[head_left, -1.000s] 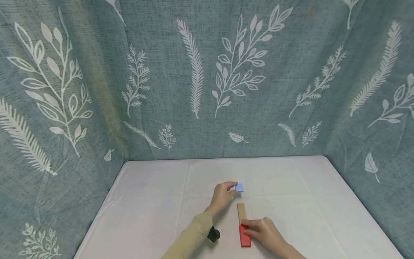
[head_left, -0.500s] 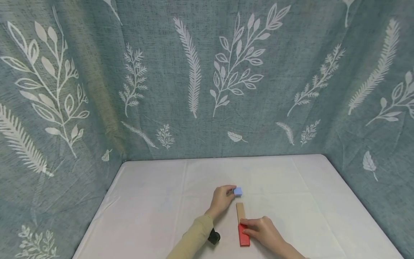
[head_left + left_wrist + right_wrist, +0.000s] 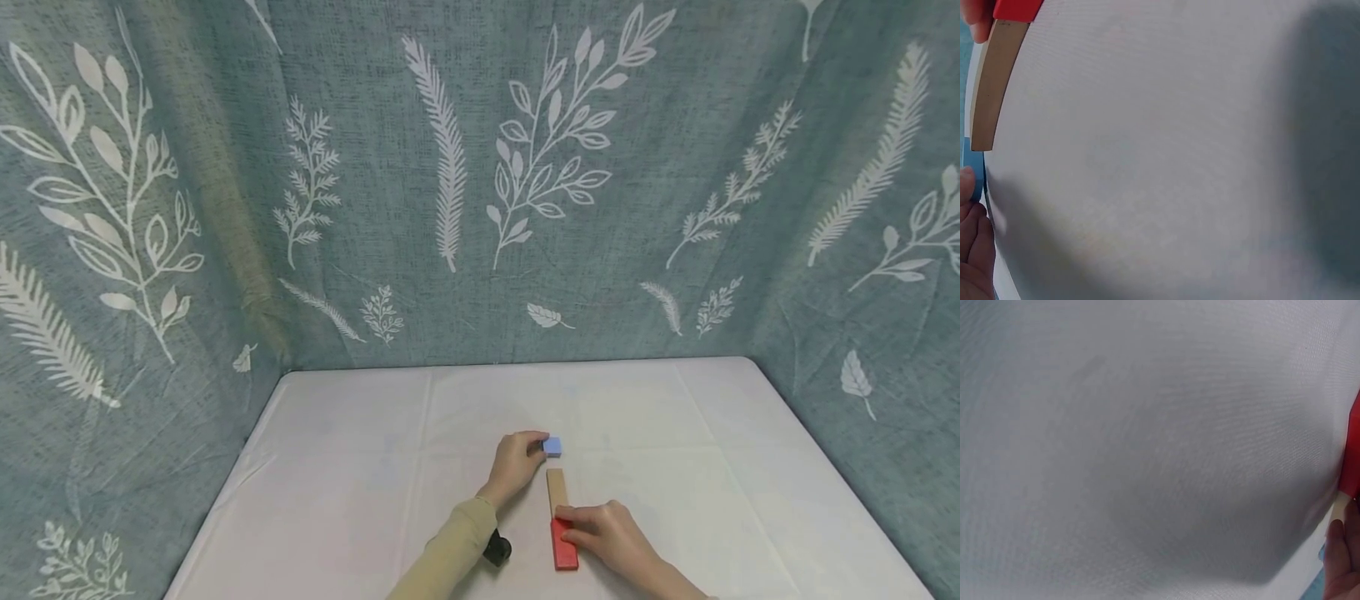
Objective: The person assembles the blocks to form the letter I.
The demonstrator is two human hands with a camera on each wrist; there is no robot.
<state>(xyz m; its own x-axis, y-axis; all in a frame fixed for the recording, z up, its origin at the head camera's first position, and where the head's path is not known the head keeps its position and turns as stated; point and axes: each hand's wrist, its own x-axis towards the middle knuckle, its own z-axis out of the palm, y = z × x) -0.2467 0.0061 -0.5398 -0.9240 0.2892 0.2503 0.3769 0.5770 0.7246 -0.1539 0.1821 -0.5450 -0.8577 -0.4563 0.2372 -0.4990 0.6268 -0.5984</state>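
Observation:
My left hand [image 3: 512, 468] pinches a small blue block [image 3: 552, 447] between thumb and fingers, just beyond the far end of a plain wooden block [image 3: 556, 490]. In the head view a narrow gap shows between the two. A longer red block [image 3: 565, 554] lies end to end with the wooden one, on its near side. My right hand [image 3: 615, 537] holds the red block from the right, close to where it meets the wood. The left wrist view shows the blue block [image 3: 974, 169] at the left edge, partly behind the thumb.
All the blocks are on a white-covered table [image 3: 360, 483]. A black device [image 3: 497, 548] sits by the left sleeve [image 3: 453, 542]. Green leaf-patterned curtains [image 3: 480, 183] stand behind the table and along both sides.
My left hand has drawn the blue block slightly nearer, narrowing the gap to the wooden block. The right hand keeps its hold on the red block. The head view has shifted a little.

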